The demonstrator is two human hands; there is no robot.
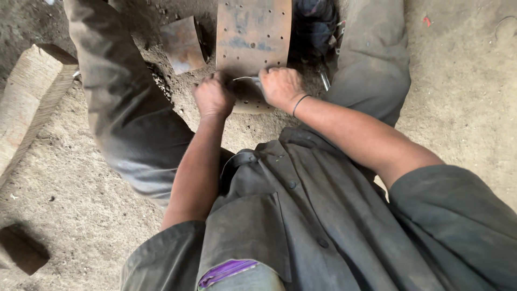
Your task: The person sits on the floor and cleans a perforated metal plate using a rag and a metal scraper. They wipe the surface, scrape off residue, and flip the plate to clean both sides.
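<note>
We see the sandy, dusty ground (70, 178) spread under everything, and on it we sit with our legs in grey trousers (124, 108) parted to either side of the work. Between the legs lies the long, curved, rusty metal plate with rows of small drilled holes (252, 32), running from the top edge of the view down toward us; its near end lies right under our hands. At far left rests a pale, rough wooden block (29, 91), well apart from the plate, and a dark brown block (19, 250) sits at the lower left corner. Just left of the plate lies a smaller rusty metal piece (182, 44) on the ground. Our left hand (214, 97) is clenched into a fist at the near left edge of the plate; we cannot tell whether it holds anything. Our right hand (280, 86), with a thin dark band on its wrist, is closed around a thin, bent, silvery metal rod (245, 78) whose free end points toward the left hand, just above the plate's near end. The two hands stand close together, side by side.
</note>
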